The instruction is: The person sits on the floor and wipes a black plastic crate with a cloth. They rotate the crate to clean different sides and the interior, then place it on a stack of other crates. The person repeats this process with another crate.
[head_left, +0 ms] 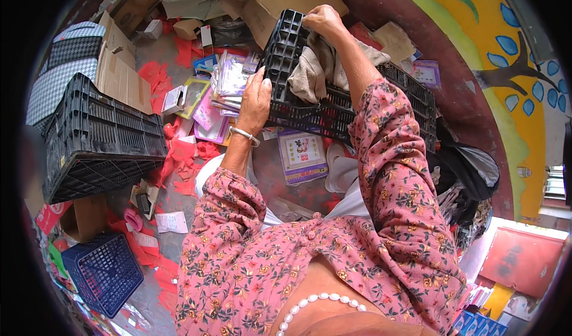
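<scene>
A black plastic crate (282,67) stands in front of me, its latticed end panel facing up at a tilt. Against the near left corner of that panel my left hand (255,100) grips the edge, a pale bangle on its wrist. My right hand (325,21) closes at the panel's far right corner; its fingertips are partly hidden. A grey-beige cloth (308,76) drapes over the crate just below my right hand, and I cannot tell whether that hand also touches it. Flat packs in clear plastic (231,76) lie beside my left hand.
Another black crate (107,136) stands at left beside cardboard (126,76), with a blue basket (102,275) below it. Red scraps (179,157) litter the floor. A purple-edged picture pack (302,157) lies near my legs. Large cardboard (274,2) sits beyond; a painted wall (506,67) rises at right.
</scene>
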Demonstrator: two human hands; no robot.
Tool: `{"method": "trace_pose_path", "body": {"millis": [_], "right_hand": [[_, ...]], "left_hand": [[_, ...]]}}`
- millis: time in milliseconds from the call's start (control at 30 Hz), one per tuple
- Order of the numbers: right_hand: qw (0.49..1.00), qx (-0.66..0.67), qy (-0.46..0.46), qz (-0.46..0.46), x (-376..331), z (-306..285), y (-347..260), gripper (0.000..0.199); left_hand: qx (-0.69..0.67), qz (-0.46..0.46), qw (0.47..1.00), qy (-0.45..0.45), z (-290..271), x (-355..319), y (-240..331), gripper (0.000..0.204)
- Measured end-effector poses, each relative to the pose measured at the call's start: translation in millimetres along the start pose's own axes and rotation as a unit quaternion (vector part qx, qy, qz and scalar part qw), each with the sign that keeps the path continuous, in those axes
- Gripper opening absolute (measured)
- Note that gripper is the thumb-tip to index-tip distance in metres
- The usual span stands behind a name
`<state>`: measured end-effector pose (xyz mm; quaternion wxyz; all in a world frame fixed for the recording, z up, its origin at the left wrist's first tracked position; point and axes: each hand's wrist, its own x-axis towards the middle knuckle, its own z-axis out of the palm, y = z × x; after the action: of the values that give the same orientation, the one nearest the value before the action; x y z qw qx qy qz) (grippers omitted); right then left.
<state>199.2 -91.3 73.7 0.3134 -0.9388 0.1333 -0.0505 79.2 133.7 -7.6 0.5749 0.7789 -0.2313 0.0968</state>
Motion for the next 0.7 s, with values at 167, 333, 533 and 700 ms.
{"method": "trace_pose_path", "body": {"millis": [167, 333, 533, 700], "right_hand": [[0.994, -0.080, 0.050, 0.059, 7.9, 6.3, -21.8, 0.036], [0.990, -0.074, 0.122, 0.019, -5.6, 13.9, -31.0, 0.032], [0.928, 0.002, 0.353, -0.123, -3.1, -8.2, 3.2, 0.018], [0.946, 0.291, 0.118, 0.075, -44.9, -88.3, 41.3, 0.015]], "left_hand": [[-0.024, -0.002, 1.000, -0.016, -2.6, 2.7, -4.6, 0.042], [-0.037, -0.025, 0.999, -0.001, 0.6, 1.1, -5.2, 0.041], [-0.023, -0.029, 0.999, 0.007, 1.4, 0.9, -0.3, 0.040], [-0.012, -0.023, 0.999, 0.020, 1.2, 0.1, -3.6, 0.038]]}}
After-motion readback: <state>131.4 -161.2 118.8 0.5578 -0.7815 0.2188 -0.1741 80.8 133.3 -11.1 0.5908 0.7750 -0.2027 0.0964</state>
